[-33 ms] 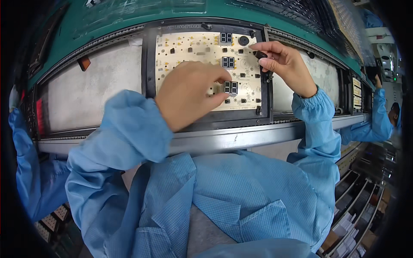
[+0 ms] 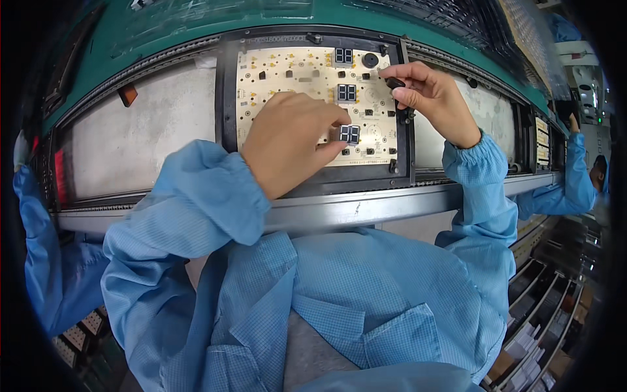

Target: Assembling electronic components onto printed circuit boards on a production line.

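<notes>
A cream circuit board [image 2: 294,62] lies in a black frame [image 2: 226,98] in front of me. My left hand [image 2: 290,140] reaches over its lower middle and covers part of it. Thumb and forefinger close on the left end of the lowest two-digit display [image 2: 350,134], which sits slightly tilted on the board. Above it are a middle display [image 2: 347,94] and a top display [image 2: 343,57]. Beside the top one stands a round black buzzer [image 2: 370,60]. At the board's right edge, my right hand [image 2: 434,98] pinches a small black buzzer [image 2: 394,83], raised off the board.
The frame rests on a conveyor with chain rails [image 2: 157,68] and a metal front bar [image 2: 366,206]. Clear plastic trays [image 2: 261,10] lie on the green surface [image 2: 176,32] behind. Other people's blue sleeves [image 2: 555,199] show at both sides. A rack [image 2: 542,313] stands at lower right.
My left hand has shifted slightly right, and the lowest display has tilted a little in its fingers. My right hand stays where it was, still pinching the buzzer.
</notes>
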The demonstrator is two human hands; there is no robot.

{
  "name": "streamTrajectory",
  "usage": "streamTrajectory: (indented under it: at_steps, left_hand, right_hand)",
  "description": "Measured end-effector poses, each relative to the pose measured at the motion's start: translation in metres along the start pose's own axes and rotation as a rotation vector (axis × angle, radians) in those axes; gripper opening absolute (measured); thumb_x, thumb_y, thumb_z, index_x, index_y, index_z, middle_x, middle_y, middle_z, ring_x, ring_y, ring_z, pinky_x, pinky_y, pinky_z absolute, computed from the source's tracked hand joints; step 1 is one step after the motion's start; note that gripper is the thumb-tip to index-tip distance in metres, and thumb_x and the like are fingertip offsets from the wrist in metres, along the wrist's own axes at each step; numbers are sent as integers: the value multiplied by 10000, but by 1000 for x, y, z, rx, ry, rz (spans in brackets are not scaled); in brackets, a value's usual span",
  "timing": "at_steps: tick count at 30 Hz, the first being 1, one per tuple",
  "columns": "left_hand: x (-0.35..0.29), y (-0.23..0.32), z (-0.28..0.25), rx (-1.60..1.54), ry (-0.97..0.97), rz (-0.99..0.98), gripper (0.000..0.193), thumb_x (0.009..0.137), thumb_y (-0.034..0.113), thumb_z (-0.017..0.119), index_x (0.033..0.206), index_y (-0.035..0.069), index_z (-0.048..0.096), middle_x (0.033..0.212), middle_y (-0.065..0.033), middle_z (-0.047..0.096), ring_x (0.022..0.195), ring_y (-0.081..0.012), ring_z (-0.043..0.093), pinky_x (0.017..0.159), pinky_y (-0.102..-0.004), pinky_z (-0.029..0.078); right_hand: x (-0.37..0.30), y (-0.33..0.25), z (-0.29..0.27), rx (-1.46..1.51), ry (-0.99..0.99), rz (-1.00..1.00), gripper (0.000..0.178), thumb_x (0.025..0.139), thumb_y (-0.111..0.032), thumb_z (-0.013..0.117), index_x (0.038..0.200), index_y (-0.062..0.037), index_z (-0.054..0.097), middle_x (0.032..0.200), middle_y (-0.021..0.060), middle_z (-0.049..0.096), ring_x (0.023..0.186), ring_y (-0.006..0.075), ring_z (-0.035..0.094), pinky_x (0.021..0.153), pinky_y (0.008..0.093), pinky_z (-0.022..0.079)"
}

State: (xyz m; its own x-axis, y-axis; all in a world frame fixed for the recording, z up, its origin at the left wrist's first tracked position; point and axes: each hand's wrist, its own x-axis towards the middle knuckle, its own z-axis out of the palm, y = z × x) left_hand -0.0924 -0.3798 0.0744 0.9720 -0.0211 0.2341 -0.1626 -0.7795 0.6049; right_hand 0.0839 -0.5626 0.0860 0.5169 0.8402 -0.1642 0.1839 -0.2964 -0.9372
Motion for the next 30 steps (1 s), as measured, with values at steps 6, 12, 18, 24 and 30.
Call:
streamTrajectory:
  at_steps: [6, 12, 18, 24, 30]
  left_hand:
    - [-11, -1, 15, 103, 131, 21, 198, 711, 162, 711, 880, 114, 619, 760, 9, 602, 842, -182, 547, 840, -335, 359]
    - [9, 2, 13, 119, 12, 36, 206, 697, 145, 714, 871, 113, 609, 739, 8, 590, 795, -188, 532, 792, -333, 363]
    - [39, 31, 21, 368, -35, 124, 176, 720, 174, 701, 850, 84, 624, 759, -26, 628, 809, -191, 554, 785, -328, 376]
    - [78, 27, 16, 164, -378, -52, 144, 709, 153, 701, 781, 84, 597, 718, -84, 610, 770, -261, 586, 689, -370, 432]
    - [125, 27, 23, 159, -662, -150, 201, 636, 121, 755, 750, 84, 594, 670, -81, 608, 711, -274, 606, 673, -369, 469]
  right_hand:
    - [-3, 7, 8, -79, -20, -100, 286, 838, -141, 655, 1082, -25, 561, 921, -27, 522, 812, 39, 482, 719, 177, 420]
    - [-9, 9, 0, -129, -5, -69, 266, 836, -96, 651, 1078, -33, 562, 862, -42, 471, 749, 34, 411, 700, 173, 395]
    - [-10, 18, -20, -122, -19, -121, 266, 830, -64, 649, 1079, -30, 561, 889, -45, 486, 748, 36, 420, 699, 171, 397]
    - [-15, 22, -26, -178, 14, -63, 255, 843, -43, 623, 1091, -16, 572, 929, -12, 548, 818, 40, 504, 753, 178, 437]
    - [-20, 23, -34, -193, 103, -89, 276, 827, -29, 629, 1101, -16, 595, 960, 30, 586, 838, 87, 544, 760, 200, 456]
